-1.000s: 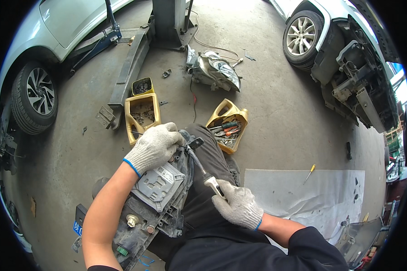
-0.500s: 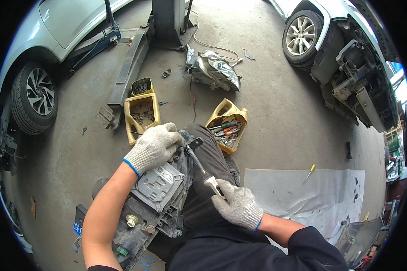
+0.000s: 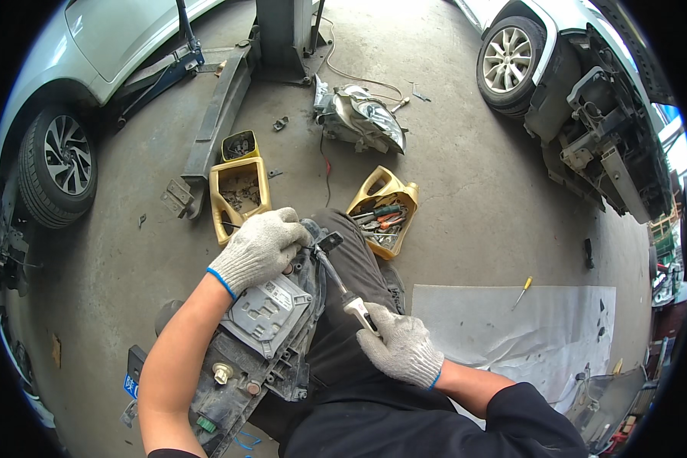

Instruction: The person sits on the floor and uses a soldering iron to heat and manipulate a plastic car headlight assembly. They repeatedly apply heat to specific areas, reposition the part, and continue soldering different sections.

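Observation:
My left hand [image 3: 259,248], in a pale knitted glove with a blue cuff, is closed with its fingertips pinched at the upper end of a dirty headlight housing [image 3: 313,374]. What it holds, if anything, is hidden by the glove. A black tab [image 3: 329,242] juts out beside those fingertips. My right hand [image 3: 403,347], gloved the same way, wraps the white-and-black handle of a screwdriver-like tool [image 3: 354,305]. Its metal shaft slants up to the housing next to the tab; the tip's contact is unclear. A grey control module [image 3: 269,314] sits on the housing, which rests across my lap.
Ahead stand cut-open yellow jugs, one holding small hardware [image 3: 266,183], the other hand tools [image 3: 412,200]. Another headlight [image 3: 362,122] lies beyond. A white sheet [image 3: 504,328] and yellow-handled screwdriver [image 3: 523,293] lie right. Cars flank a lift post [image 3: 284,38].

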### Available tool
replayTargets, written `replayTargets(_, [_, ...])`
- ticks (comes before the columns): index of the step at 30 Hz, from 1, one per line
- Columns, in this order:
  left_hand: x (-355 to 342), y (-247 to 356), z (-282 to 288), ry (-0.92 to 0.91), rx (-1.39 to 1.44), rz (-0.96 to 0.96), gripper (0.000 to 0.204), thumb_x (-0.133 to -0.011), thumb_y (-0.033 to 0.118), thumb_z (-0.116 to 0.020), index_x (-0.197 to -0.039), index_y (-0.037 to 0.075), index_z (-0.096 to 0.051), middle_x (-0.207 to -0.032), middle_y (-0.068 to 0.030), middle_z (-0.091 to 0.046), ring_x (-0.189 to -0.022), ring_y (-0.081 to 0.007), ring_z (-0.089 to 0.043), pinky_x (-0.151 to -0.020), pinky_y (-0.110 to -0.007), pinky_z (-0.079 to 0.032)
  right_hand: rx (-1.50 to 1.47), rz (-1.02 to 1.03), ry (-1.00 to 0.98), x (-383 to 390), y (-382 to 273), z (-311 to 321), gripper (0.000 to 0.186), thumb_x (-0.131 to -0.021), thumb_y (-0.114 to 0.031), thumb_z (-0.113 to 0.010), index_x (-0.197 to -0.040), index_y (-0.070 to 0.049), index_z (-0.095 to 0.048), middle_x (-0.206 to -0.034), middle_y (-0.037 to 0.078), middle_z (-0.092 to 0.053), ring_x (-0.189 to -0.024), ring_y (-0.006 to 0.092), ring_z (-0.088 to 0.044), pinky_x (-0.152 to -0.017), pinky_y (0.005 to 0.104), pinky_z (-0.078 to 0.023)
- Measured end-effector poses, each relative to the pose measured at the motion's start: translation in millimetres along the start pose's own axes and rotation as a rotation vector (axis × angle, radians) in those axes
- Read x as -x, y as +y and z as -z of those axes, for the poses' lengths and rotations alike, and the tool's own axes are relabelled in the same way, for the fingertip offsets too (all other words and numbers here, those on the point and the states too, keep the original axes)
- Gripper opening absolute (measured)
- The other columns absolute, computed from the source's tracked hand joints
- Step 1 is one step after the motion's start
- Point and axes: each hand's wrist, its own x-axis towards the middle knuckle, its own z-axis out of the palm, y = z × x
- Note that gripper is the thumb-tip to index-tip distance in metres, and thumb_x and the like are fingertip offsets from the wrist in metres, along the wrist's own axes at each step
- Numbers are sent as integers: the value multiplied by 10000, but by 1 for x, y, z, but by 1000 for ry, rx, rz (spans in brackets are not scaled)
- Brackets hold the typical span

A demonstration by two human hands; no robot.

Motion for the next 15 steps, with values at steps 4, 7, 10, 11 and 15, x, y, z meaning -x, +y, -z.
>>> replayTargets(4, [0,1,1,-1,7,4,80,-884,90,-723,-959,79,-749,-989,-109,-665,-925,-336,-704,-827,-426,-568,9,3,4,0,0,-1,472,-1003,-325,-578,-1413,-97,-521,-991,199,-729,-839,416,-729,-752,542,-564])
replayTargets(7, [-1,1,0,-17,4,19,83,-881,87,-722,-959,80,-749,-992,-108,-665,-929,-334,-704,-831,-427,-568,9,1,3,0,0,-1,471,-1004,-325,-577,-1409,-91,-521,-991,201,-729,-841,416,-728,-751,542,-564])
replayTargets(10, [0,0,0,-14,6,24,86,-879,86,-722,-959,80,-750,-994,-107,-666,-935,-333,-703,-835,-428,-567,19,-2,-4,0,-1,-2,470,-1004,-323,-575,-1408,-88,-521,-985,200,-731,-839,415,-728,-750,540,-565])
replayTargets(11, [0,0,0,-14,6,21,87,-877,85,-722,-960,80,-751,-994,-107,-666,-936,-333,-703,-835,-428,-567,24,-5,-6,0,-1,-2,470,-1004,-322,-574,-1408,-88,-521,-983,200,-732,-838,414,-729,-750,539,-566])
replayTargets(15, [0,0,0,-13,10,20,92,-874,83,-726,-961,78,-752,-994,-108,-667,-940,-332,-703,-834,-428,-567,16,-2,-3,0,-2,-1,474,-1004,-320,-572,-1417,-93,-521,-973,196,-735,-829,410,-732,-746,536,-567])
